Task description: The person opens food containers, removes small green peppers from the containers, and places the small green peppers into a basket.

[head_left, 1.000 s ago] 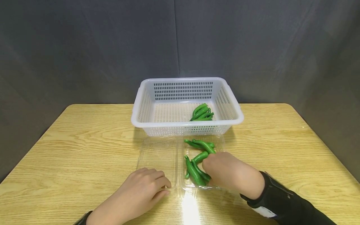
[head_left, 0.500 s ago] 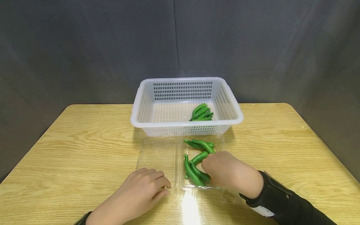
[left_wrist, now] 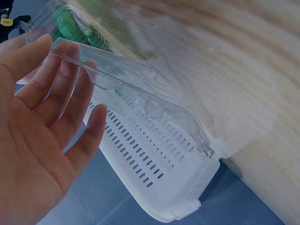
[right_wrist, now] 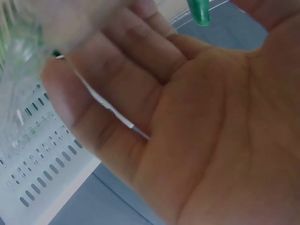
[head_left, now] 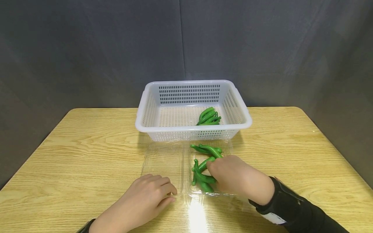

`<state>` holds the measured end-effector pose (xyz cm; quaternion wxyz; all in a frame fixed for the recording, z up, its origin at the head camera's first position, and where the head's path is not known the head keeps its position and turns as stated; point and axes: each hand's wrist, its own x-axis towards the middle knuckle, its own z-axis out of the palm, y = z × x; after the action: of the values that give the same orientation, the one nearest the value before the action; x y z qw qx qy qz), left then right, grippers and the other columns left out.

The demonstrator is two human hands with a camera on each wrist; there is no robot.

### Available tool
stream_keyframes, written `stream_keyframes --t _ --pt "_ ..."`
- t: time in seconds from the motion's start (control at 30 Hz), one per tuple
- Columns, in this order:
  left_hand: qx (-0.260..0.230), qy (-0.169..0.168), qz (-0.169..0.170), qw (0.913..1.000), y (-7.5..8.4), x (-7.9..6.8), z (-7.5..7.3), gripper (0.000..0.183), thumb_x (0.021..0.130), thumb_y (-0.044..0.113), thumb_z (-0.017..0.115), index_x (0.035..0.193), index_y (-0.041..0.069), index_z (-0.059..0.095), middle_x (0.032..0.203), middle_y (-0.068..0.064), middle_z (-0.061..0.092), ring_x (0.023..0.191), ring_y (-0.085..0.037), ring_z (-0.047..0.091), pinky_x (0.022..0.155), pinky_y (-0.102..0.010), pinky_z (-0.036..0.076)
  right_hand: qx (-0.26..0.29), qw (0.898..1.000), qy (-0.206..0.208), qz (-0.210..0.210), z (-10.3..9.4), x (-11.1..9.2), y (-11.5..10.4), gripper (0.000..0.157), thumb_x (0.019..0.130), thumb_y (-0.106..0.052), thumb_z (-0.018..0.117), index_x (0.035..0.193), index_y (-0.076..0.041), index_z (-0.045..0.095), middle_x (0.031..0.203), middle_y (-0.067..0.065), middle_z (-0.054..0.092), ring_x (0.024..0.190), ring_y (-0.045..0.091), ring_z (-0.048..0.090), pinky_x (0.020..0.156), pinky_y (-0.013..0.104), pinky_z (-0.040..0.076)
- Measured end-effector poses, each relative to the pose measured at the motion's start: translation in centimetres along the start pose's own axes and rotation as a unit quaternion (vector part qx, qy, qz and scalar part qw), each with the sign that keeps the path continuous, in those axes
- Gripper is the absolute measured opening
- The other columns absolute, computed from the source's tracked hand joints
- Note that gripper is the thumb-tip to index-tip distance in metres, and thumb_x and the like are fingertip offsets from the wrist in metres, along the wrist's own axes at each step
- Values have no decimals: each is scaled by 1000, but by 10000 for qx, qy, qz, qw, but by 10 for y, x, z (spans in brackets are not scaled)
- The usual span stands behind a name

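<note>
A clear plastic clamshell box lies unfolded on the table, its lid (head_left: 163, 158) on the left and its tray (head_left: 229, 145) on the right. My left hand (head_left: 150, 192) rests relaxed at the lid's front left edge, thumb apart from the fingers; in the left wrist view the fingers (left_wrist: 63, 77) overlap the rim. My right hand (head_left: 233, 173) is down in the tray and holds a green chili pepper (head_left: 204, 177) by its right end, fingertips hidden. Several other green chili peppers (head_left: 211, 150) lie in the tray. In the right wrist view a pepper tip (right_wrist: 200, 13) shows beside the palm.
Behind the box stands a white slotted plastic basket (head_left: 193, 127) with a bunch of green chili peppers (head_left: 209, 117) at its right front. A wooden table (head_left: 96, 152) carries everything, and a dark grey cloth wall (head_left: 116, 48) rises behind it.
The peppers at the tray's left front have shifted; the one at my right fingers has turned to lie more crosswise. My left hand, the basket and the lid have stayed put.
</note>
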<state>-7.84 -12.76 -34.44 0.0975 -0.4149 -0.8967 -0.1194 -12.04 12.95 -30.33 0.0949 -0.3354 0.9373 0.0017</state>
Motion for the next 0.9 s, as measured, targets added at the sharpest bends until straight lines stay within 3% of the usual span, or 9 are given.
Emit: stream_keyframes --t 0.17,0.43,0.63,0.9 --pt "-8 -25 -14 10000 0 0 0 8 89 26 75 90 18 72 85 12 64 74 -5 57 70 -29 49 27 10000 -17 -4 -2 0 2 23 79 -7 78 78 -10 55 68 -2 55 58 14 51 55 36 50" --pt "30 -18 -22 10000 0 0 1 8 89 26 75 90 19 72 84 13 64 73 -5 57 72 -30 50 -217 9988 310 -323 -2 -1 3 25 77 -2 79 67 -16 61 65 -8 56 57 12 52 55 33 51" --pt "14 -24 -33 10000 0 0 1 9 88 26 75 90 18 72 85 12 64 74 -5 58 73 -30 51 -86 9995 274 -113 -6 -2 3 22 77 -7 82 74 -16 62 69 -6 59 64 17 59 62 39 54" --pt "33 -56 -50 10000 0 0 0 9 88 27 75 91 18 72 85 12 64 75 -6 58 74 -31 51 -89 9994 301 -148 -9 -4 3 21 79 -6 79 80 -12 59 69 -5 55 62 16 56 61 39 52"
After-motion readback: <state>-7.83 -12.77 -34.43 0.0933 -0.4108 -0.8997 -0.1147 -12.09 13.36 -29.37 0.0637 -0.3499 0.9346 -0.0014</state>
